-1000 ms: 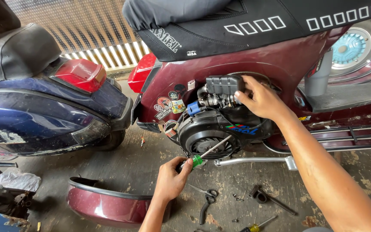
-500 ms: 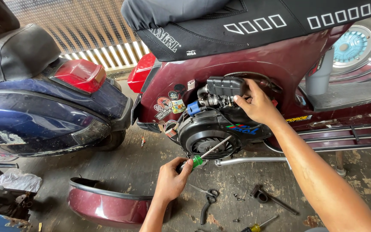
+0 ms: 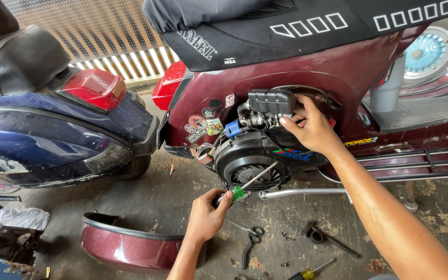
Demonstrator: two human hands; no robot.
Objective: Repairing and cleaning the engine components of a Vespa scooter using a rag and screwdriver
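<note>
The left hand (image 3: 206, 215) is closed around a green-handled screwdriver (image 3: 246, 185), its shaft angled up against the round engine fan cover (image 3: 252, 163). Above that cover, the right hand's (image 3: 312, 127) fingers curl behind the black airbox (image 3: 270, 101). Below the cover, pliers (image 3: 250, 241) lie on the concrete; a detached maroon side panel (image 3: 130, 246) rests lower left.

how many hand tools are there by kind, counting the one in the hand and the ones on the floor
Screwdrivers: 2, the green-handled screwdriver in the left hand and the yellow-handled screwdriver on the concrete floor
Black-handled pliers: 1
Dark metal socket wrench: 1
Total: 4
</note>
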